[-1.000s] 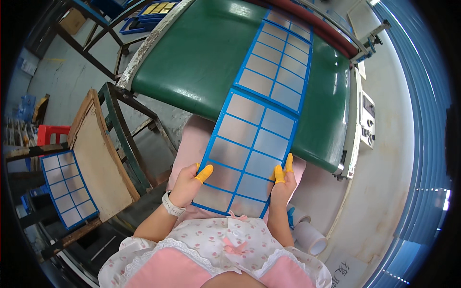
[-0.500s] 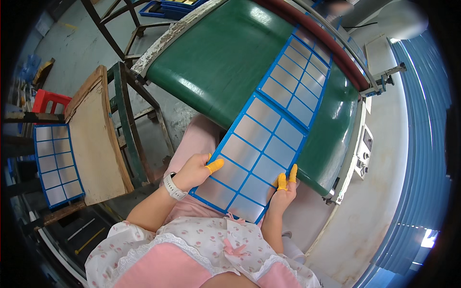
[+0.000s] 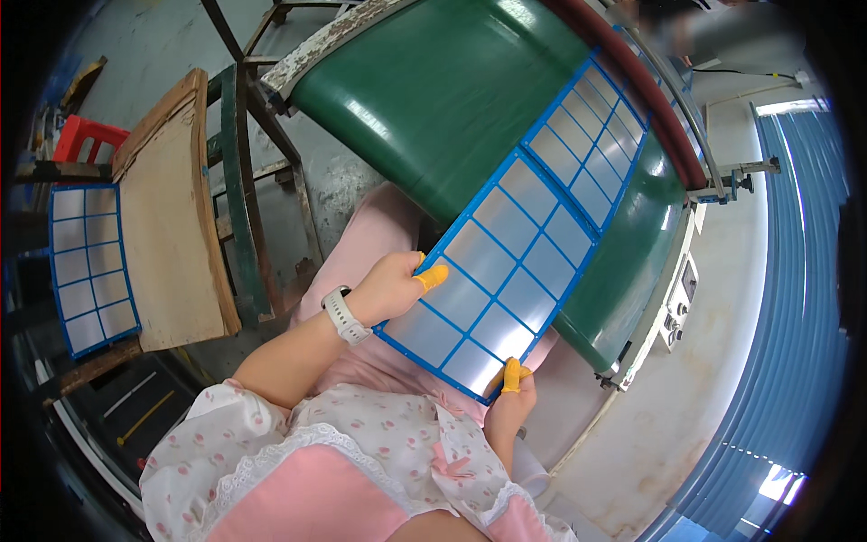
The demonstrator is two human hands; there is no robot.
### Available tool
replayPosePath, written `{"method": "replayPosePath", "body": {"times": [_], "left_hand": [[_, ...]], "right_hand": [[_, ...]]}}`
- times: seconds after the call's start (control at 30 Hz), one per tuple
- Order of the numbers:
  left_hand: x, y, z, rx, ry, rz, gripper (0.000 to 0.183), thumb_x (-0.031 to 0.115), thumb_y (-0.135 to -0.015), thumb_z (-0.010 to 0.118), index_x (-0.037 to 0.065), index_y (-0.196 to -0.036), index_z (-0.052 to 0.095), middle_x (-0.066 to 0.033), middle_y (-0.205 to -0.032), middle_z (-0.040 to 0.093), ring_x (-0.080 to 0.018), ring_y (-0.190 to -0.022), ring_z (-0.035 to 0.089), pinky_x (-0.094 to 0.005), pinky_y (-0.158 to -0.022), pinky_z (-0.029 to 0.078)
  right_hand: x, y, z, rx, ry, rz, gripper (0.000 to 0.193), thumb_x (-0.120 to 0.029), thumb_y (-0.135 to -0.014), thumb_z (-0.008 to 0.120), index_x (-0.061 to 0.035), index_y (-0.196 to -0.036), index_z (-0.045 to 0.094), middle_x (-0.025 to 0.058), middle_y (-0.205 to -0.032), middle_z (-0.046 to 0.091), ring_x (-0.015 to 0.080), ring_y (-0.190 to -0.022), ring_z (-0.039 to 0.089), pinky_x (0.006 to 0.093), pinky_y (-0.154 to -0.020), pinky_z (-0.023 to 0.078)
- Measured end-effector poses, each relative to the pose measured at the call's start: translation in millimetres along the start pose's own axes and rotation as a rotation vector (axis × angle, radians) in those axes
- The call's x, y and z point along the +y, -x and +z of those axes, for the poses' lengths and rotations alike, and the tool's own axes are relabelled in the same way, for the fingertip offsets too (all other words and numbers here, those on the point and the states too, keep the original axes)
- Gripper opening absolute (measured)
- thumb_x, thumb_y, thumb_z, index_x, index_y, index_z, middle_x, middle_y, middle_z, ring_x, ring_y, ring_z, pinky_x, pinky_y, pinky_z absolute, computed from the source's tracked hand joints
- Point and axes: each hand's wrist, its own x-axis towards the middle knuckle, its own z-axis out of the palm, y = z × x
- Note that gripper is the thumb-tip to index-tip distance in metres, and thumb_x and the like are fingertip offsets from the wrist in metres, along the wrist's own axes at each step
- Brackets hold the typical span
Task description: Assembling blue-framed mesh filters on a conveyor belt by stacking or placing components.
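A thin rectangular sheet (image 3: 485, 237), its pale silvery panels divided by blue lines in a grid, slants from my lap up onto a green conveyor belt (image 3: 424, 99). My left hand (image 3: 386, 289), with a yellow finger cover, pinches the sheet's left edge. At its near right corner my right hand (image 3: 513, 402) grips it, also with yellow finger covers on. The sheet's far end meets a second, matching sheet (image 3: 567, 144) lying on the belt. That second one reaches up to a dark red roller (image 3: 664, 126) across the belt.
On the left, a wooden board (image 3: 172, 235) rests on a metal frame, and another blue-gridded sheet (image 3: 90, 271) leans beside it. A red plastic stool (image 3: 86, 140) stands behind. A control panel with knobs (image 3: 682, 303) is on the machine's right side.
My right hand has slid down the sheet's right edge to its near corner. My left hand keeps its hold on the left edge. The whole view has shifted a little.
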Motion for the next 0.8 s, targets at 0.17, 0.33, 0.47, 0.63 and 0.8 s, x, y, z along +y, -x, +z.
{"method": "replayPosePath", "body": {"times": [0.17,0.33,0.47,0.63,0.8], "left_hand": [[-17.2,-11.3,1.4,0.02,0.071,0.054,0.008,0.003,-0.069,0.046,-0.003,-0.069,0.052,-0.0107,-0.06,0.053,-0.0149,-0.056,0.05,-0.0301,-0.051,0.039],[-1.9,-1.4,-4.7,0.045,-0.062,-0.038,0.023,0.017,-0.075,0.053,-0.002,-0.064,0.05,-0.0097,-0.055,0.051,-0.0166,-0.053,0.05,-0.0301,-0.049,0.038],[-9.2,22.0,-22.2,-0.002,-0.251,0.057,0.038,0.031,-0.078,0.056,-0.001,-0.057,0.05,-0.0078,-0.05,0.05,-0.0156,-0.047,0.049,-0.0277,-0.045,0.038],[-32.2,45.4,-13.1,-0.144,0.125,-0.12,0.042,0.039,-0.077,0.057,0.001,-0.058,0.054,-0.0039,-0.048,0.051,-0.0077,-0.039,0.042,-0.0221,-0.038,0.034],[-47.0,44.2,16.6,-0.161,0.294,-0.05,0.04,0.037,-0.076,0.058,0.0,-0.062,0.059,-0.0036,-0.047,0.051,-0.0073,-0.04,0.045,-0.0227,-0.038,0.034]], "right_hand": [[-13.6,-4.7,14.3,0.006,-0.077,0.022,0.018,-0.016,-0.086,0.046,-0.006,-0.07,0.046,-0.0006,-0.056,0.045,0.0059,-0.047,0.039,0.0189,-0.042,0.029],[-12.4,-14.0,12.9,0.003,-0.144,-0.006,0.02,-0.017,-0.086,0.046,-0.0056,-0.069,0.045,0.0012,-0.054,0.044,0.0081,-0.044,0.039,0.0207,-0.038,0.03],[-12.3,-20.6,11.4,-0.011,-0.152,0.007,0.019,-0.017,-0.086,0.046,-0.0051,-0.071,0.046,0.0007,-0.055,0.044,0.0083,-0.044,0.04,0.0206,-0.039,0.031],[-10.0,-30.8,6.9,-0.02,-0.139,0.005,0.014,-0.016,-0.086,0.045,-0.0049,-0.081,0.051,-0.0023,-0.062,0.046,0.0055,-0.05,0.044,0.0175,-0.042,0.035],[-10.2,-39.5,7.3,-0.021,-0.153,0.011,0.015,-0.018,-0.087,0.044,-0.0052,-0.083,0.05,-0.0022,-0.06,0.044,0.0051,-0.046,0.04,0.0176,-0.039,0.032]]}}
